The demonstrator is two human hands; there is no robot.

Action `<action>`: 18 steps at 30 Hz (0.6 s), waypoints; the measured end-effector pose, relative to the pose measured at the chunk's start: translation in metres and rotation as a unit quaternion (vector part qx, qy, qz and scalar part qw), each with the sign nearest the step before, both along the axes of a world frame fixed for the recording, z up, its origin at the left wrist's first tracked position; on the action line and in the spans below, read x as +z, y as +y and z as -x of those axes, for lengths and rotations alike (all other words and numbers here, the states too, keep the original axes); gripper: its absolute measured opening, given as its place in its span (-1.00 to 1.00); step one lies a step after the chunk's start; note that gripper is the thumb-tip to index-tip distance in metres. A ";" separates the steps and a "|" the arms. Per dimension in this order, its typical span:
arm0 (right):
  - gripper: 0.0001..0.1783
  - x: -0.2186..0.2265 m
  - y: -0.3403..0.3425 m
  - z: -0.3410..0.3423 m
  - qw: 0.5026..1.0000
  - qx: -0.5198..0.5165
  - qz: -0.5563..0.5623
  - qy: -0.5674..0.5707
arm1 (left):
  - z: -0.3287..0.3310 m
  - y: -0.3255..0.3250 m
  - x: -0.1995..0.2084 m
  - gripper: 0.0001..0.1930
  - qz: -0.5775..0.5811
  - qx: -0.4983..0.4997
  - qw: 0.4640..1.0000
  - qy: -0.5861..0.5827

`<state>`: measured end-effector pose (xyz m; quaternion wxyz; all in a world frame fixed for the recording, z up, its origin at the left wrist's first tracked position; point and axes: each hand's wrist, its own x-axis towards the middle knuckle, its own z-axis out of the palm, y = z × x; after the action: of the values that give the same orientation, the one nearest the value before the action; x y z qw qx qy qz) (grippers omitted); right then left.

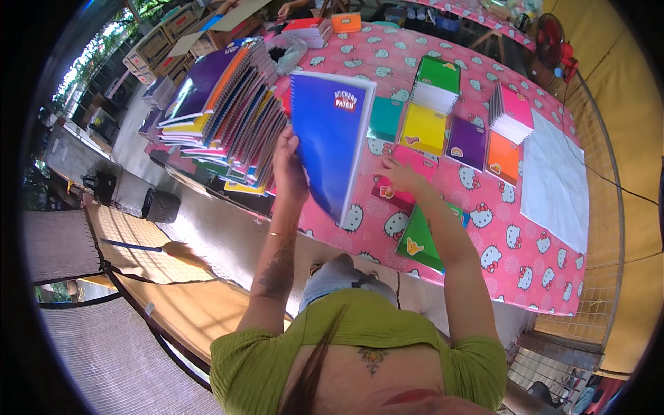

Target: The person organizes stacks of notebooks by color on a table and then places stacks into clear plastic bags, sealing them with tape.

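Note:
My left hand (289, 169) grips a blue spiral notebook (328, 149) by its bound left edge and holds it up, tilted, above the table. My right hand (403, 175), fingers apart, reaches over a dark red notebook (391, 196) and a pink one (419, 160); whether it touches them I cannot tell. Below my right wrist lies a green notebook (420, 241), partly covered by my forearm. Beyond that hand are teal (385, 119), yellow (423, 129), purple (466, 143) and orange (503, 158) notebooks.
A tall stack of spiral notebooks (232, 117) stands at the table's left. Green (438, 75) and pink (512, 107) notebook piles sit farther back. A white sheet (553, 183) lies at right on the pink patterned tablecloth (477, 238). Cardboard boxes (155, 48) and a red fan (553, 45) are beyond.

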<state>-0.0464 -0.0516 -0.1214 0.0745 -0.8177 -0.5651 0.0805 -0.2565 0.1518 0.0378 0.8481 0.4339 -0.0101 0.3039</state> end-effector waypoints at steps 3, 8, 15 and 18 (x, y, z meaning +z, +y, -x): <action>-0.52 0.002 0.010 -0.011 0.998 -0.009 0.027 -0.051 | -0.013 0.022 -0.049 -0.47 0.133 -0.259 0.954 -0.068; -0.65 0.081 -0.008 -0.046 0.952 -0.075 -0.293 -0.036 | -0.013 -0.020 -0.025 -0.49 0.150 -0.280 0.943 -0.099; -0.71 0.097 -0.172 0.055 0.690 -0.389 -0.563 0.238 | -0.014 -0.090 -0.091 -0.68 0.362 -0.312 0.876 0.061; -0.58 -0.026 -0.231 0.104 0.761 -0.588 -0.275 0.007 | -0.038 -0.157 -0.163 -0.48 -0.177 -0.126 0.904 0.368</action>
<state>-0.1501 -0.2826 -0.1477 0.3324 -0.9334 0.0289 -0.1323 -0.2183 -0.0047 -0.1250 0.7320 0.6531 0.1940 0.0064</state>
